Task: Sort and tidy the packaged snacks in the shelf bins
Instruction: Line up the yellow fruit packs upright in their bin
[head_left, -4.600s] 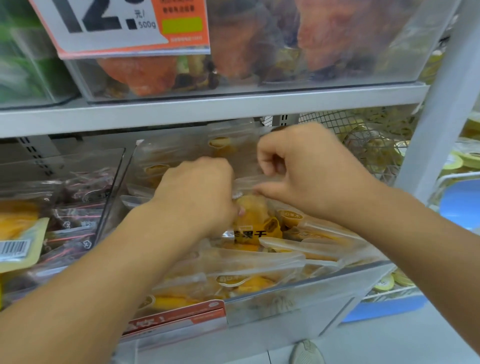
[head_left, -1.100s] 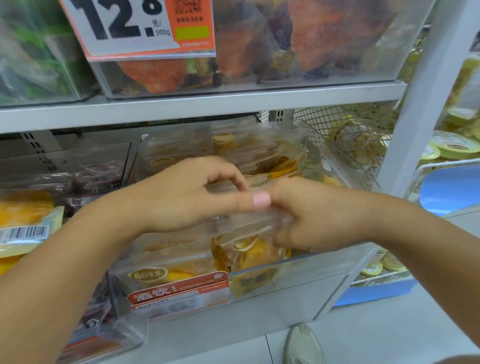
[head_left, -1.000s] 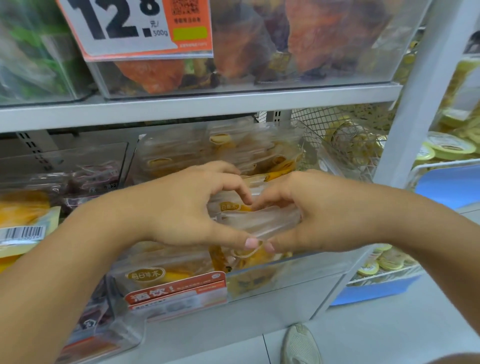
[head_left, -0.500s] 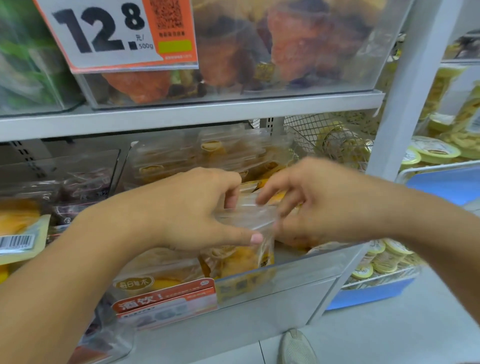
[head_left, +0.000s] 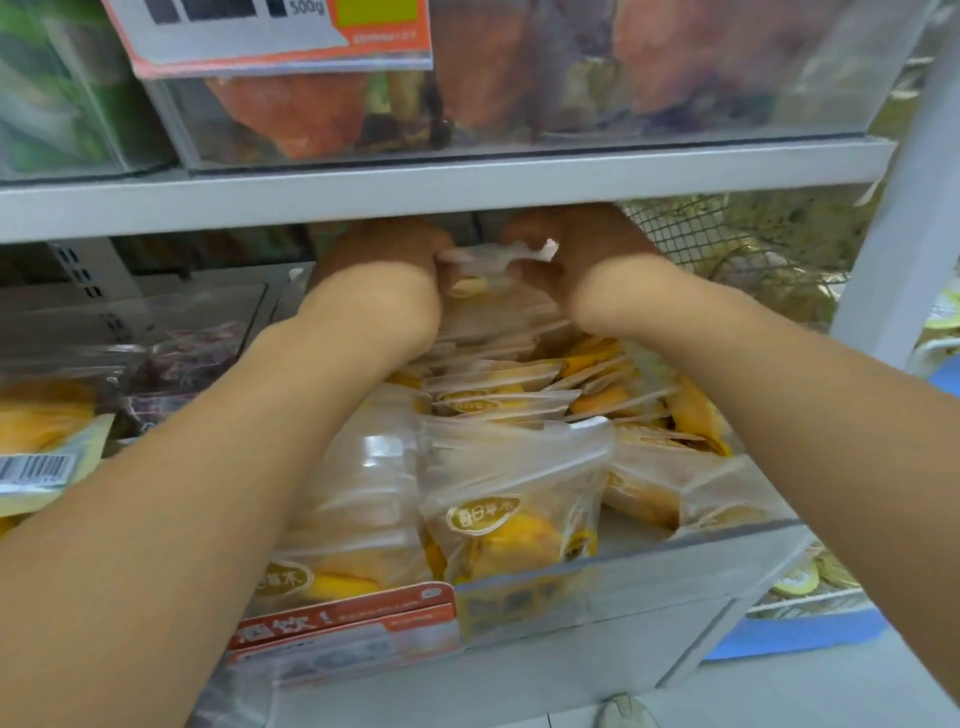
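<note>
Both hands reach deep into the clear bin (head_left: 675, 561) of dried-mango packets. The left hand (head_left: 379, 254) and the right hand (head_left: 576, 244) each pinch one end of a single clear packet (head_left: 498, 260), held at 12 o'clock of the bin, just under the shelf board (head_left: 467, 192). The step in hand seems to be setting this packet at the back row. Next it calls for lowering it flat and releasing. Two packets stand upright at the front; those lying behind are too many and too overlapped to count.
</note>
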